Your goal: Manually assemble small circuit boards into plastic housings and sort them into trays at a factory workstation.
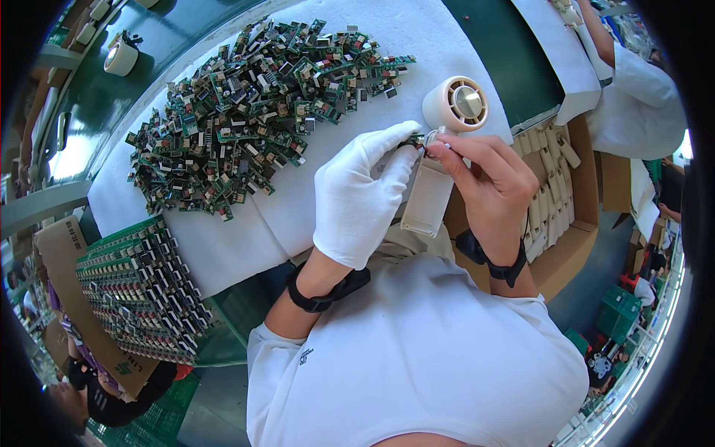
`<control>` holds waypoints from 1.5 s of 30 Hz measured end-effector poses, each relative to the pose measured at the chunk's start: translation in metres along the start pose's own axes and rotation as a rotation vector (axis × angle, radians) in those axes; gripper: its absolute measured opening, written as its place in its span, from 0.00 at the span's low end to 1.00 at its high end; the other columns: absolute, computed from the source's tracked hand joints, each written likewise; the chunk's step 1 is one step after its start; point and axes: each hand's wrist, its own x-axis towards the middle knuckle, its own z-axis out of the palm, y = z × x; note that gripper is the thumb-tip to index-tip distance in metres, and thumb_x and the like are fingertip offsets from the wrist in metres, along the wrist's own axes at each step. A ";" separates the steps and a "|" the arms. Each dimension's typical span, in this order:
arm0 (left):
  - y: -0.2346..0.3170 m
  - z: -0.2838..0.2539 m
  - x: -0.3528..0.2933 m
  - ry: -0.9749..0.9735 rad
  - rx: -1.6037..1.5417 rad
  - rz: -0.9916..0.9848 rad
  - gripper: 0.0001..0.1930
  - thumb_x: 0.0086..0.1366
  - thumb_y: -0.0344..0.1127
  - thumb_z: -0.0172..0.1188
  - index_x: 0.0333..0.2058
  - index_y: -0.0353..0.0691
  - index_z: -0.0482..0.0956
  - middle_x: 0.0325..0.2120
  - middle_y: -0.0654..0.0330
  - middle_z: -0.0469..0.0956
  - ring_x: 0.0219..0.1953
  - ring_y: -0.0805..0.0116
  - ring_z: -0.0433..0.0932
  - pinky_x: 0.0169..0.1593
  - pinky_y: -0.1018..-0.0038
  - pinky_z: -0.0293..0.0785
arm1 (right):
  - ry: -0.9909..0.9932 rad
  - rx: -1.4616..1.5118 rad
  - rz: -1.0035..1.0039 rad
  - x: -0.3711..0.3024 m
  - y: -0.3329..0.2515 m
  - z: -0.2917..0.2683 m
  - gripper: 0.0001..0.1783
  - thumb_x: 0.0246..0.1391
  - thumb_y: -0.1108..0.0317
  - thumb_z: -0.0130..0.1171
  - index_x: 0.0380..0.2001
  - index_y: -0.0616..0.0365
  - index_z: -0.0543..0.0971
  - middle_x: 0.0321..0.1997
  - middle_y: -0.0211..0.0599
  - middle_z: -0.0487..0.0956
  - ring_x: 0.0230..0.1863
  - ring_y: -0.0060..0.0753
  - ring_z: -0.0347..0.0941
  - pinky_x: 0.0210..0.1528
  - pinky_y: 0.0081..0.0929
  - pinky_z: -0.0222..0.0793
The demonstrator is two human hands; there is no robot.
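Note:
My left hand (356, 190), in a white glove, is closed with its thumb and forefinger pinching a small green circuit board (417, 139). Bare and closed too, my right hand (495, 182) meets it at the fingertips. Between the right thumb and forefinger is something small and whitish, too small to name. Just below the fingertips, an open cream plastic housing (428, 200) hangs tilted between the hands; how it is supported is hidden. Beyond them, a round cream fan-like unit (456, 104) with a slotted end rests on the white foam sheet (246, 242).
A large heap of loose circuit boards (246, 112) covers the foam's left and far part. Stacked board panels (141, 290) stand beside cardboard at the lower left. At right, a cardboard box (581, 246) holds many cream housings (551, 175). Another cream unit (121, 58) sits far left.

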 end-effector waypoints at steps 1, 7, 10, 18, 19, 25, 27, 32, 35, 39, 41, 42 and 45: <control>0.000 0.000 0.000 0.000 0.001 -0.001 0.15 0.67 0.22 0.62 0.53 0.33 0.82 0.45 0.59 0.84 0.44 0.76 0.82 0.50 0.77 0.80 | -0.017 -0.053 -0.070 0.002 0.002 0.000 0.10 0.49 0.73 0.75 0.36 0.58 0.88 0.30 0.27 0.79 0.26 0.18 0.68 0.26 0.20 0.63; -0.007 0.003 0.001 0.081 0.030 0.080 0.15 0.65 0.23 0.65 0.50 0.35 0.84 0.42 0.57 0.85 0.41 0.75 0.83 0.46 0.77 0.80 | -0.083 -0.157 -0.271 0.002 0.012 0.003 0.14 0.49 0.74 0.74 0.41 0.56 0.88 0.29 0.31 0.76 0.33 0.30 0.71 0.32 0.26 0.67; -0.008 0.005 0.000 0.103 -0.001 0.077 0.14 0.64 0.24 0.66 0.49 0.36 0.84 0.41 0.56 0.85 0.39 0.74 0.84 0.45 0.76 0.80 | -0.080 -0.172 -0.252 0.000 0.008 0.005 0.14 0.50 0.76 0.72 0.42 0.56 0.88 0.29 0.31 0.75 0.32 0.31 0.71 0.33 0.27 0.68; -0.015 0.006 0.000 0.111 -0.014 0.190 0.14 0.64 0.21 0.65 0.49 0.37 0.85 0.43 0.56 0.85 0.41 0.71 0.84 0.47 0.75 0.80 | -0.091 -0.203 -0.300 0.005 0.008 0.005 0.14 0.50 0.79 0.69 0.42 0.58 0.86 0.29 0.33 0.75 0.32 0.34 0.72 0.33 0.30 0.70; -0.016 0.006 0.001 0.108 0.001 0.226 0.14 0.64 0.21 0.65 0.49 0.37 0.85 0.43 0.56 0.85 0.42 0.70 0.84 0.47 0.75 0.80 | -0.101 -0.201 -0.340 0.008 0.009 0.004 0.13 0.50 0.78 0.69 0.41 0.59 0.86 0.29 0.34 0.75 0.32 0.34 0.72 0.34 0.31 0.71; -0.015 0.004 0.000 0.099 0.055 0.302 0.14 0.64 0.21 0.66 0.49 0.37 0.85 0.44 0.56 0.85 0.43 0.68 0.84 0.49 0.74 0.80 | -0.248 -0.172 -0.406 0.025 0.011 -0.009 0.12 0.50 0.78 0.68 0.40 0.61 0.85 0.30 0.35 0.77 0.33 0.37 0.74 0.34 0.32 0.71; -0.015 0.002 0.000 0.092 0.056 0.312 0.15 0.63 0.21 0.66 0.49 0.38 0.85 0.44 0.55 0.85 0.43 0.67 0.84 0.49 0.74 0.80 | -0.306 -0.157 -0.453 0.030 0.012 -0.012 0.11 0.51 0.78 0.68 0.40 0.62 0.85 0.31 0.35 0.77 0.32 0.37 0.74 0.33 0.32 0.71; -0.014 0.005 -0.005 0.123 0.192 0.398 0.17 0.63 0.19 0.66 0.51 0.37 0.85 0.46 0.55 0.84 0.45 0.69 0.83 0.51 0.74 0.79 | -0.280 -0.087 -0.369 0.024 0.003 -0.012 0.10 0.52 0.77 0.67 0.40 0.64 0.85 0.29 0.36 0.77 0.29 0.34 0.74 0.30 0.30 0.70; -0.015 0.008 -0.007 0.138 0.226 0.467 0.19 0.61 0.17 0.66 0.51 0.37 0.84 0.46 0.53 0.84 0.45 0.67 0.83 0.51 0.73 0.79 | -0.303 -0.034 -0.156 0.017 -0.004 -0.015 0.09 0.54 0.77 0.66 0.40 0.65 0.85 0.27 0.37 0.76 0.24 0.30 0.72 0.27 0.27 0.67; -0.016 0.009 -0.009 0.138 0.275 0.516 0.21 0.60 0.15 0.66 0.52 0.36 0.84 0.46 0.51 0.84 0.45 0.65 0.84 0.50 0.73 0.79 | -0.300 -0.031 -0.152 0.013 -0.004 -0.013 0.10 0.56 0.77 0.66 0.42 0.65 0.85 0.26 0.37 0.76 0.23 0.27 0.71 0.25 0.24 0.65; -0.016 0.009 -0.010 0.138 0.293 0.524 0.22 0.60 0.15 0.65 0.53 0.36 0.83 0.46 0.51 0.84 0.45 0.64 0.83 0.50 0.73 0.79 | -0.292 -0.031 -0.130 0.010 -0.005 -0.012 0.10 0.56 0.77 0.66 0.42 0.65 0.85 0.26 0.36 0.76 0.23 0.27 0.71 0.25 0.24 0.65; -0.018 0.009 -0.011 0.117 0.315 0.544 0.24 0.60 0.14 0.64 0.55 0.36 0.81 0.48 0.50 0.82 0.45 0.62 0.83 0.50 0.73 0.79 | -0.285 -0.033 -0.109 0.007 -0.006 -0.011 0.10 0.56 0.77 0.66 0.42 0.65 0.85 0.26 0.36 0.76 0.23 0.27 0.71 0.25 0.24 0.65; -0.021 0.009 -0.013 0.074 0.358 0.584 0.28 0.60 0.13 0.62 0.59 0.35 0.77 0.51 0.48 0.80 0.47 0.58 0.82 0.50 0.72 0.80 | -0.249 -0.027 -0.080 0.002 -0.008 -0.007 0.10 0.55 0.76 0.67 0.42 0.63 0.85 0.25 0.36 0.75 0.22 0.29 0.71 0.24 0.25 0.65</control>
